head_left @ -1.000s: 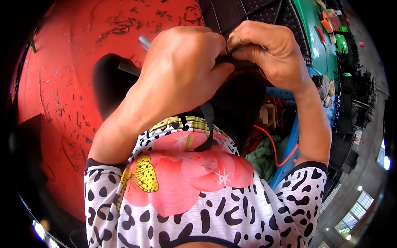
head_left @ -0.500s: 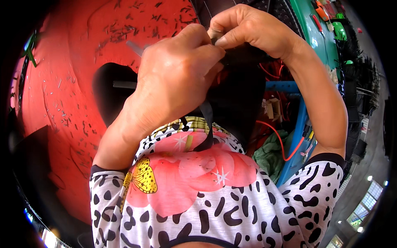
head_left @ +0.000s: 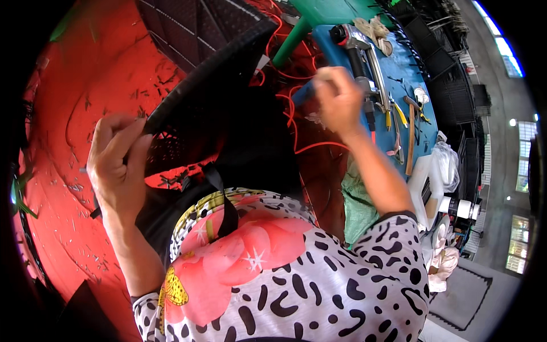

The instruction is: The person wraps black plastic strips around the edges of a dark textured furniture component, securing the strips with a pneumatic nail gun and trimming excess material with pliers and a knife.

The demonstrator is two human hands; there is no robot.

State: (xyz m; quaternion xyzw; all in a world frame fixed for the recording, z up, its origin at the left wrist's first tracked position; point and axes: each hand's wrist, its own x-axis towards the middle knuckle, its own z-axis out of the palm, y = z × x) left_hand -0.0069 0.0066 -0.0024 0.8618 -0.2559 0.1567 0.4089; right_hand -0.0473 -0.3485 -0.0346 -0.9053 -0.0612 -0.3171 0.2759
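The black woven plastic basket (head_left: 211, 97) was gripped at its rim by the left hand (head_left: 117, 165); the right hand (head_left: 339, 100) was closed near tools on the blue table (head_left: 407, 74). Work appeared unfinished.

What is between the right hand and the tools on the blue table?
Nothing visible stands between them. The right hand is already at the near edge of the blue table, beside the metal power tool. Red wires run below the hand, not in its way. The left hand grips the black woven piece.
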